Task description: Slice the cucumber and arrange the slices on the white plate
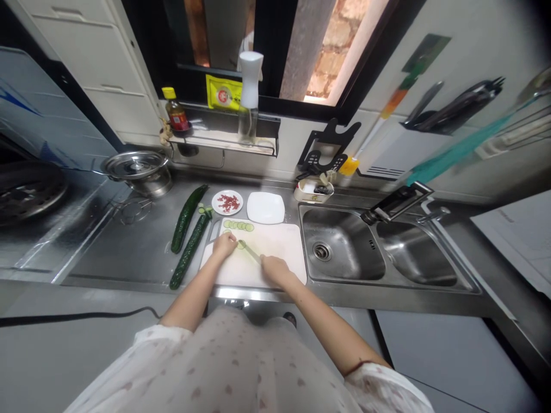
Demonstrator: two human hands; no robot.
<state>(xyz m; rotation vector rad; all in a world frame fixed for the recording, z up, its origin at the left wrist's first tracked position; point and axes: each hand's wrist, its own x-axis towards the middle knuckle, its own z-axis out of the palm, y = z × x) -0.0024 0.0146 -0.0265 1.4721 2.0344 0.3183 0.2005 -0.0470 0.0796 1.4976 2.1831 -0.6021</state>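
Observation:
My right hand (274, 269) is wrapped round the handle of a knife (252, 252), whose blade points left and away over a white cutting board (284, 252). At the blade's tip is a pale green cucumber slice (241, 244); whether it sticks to the blade or lies on the board I cannot tell. My left hand (224, 245) rests on the board's left part, fingers curled together, and what they may hold is hidden. Just beyond it lies a row of cucumber slices (239, 226). Left of the board are a whole cucumber (187, 221) and another cucumber (189, 252).
Behind the board stand a plate of chopped red bits (215, 203) and a white square dish (266, 207). A double steel sink (344, 246) with a black faucet (394, 205) is at the right. A lidded steel pot (148, 175) and a wire rack (133, 211) stand left.

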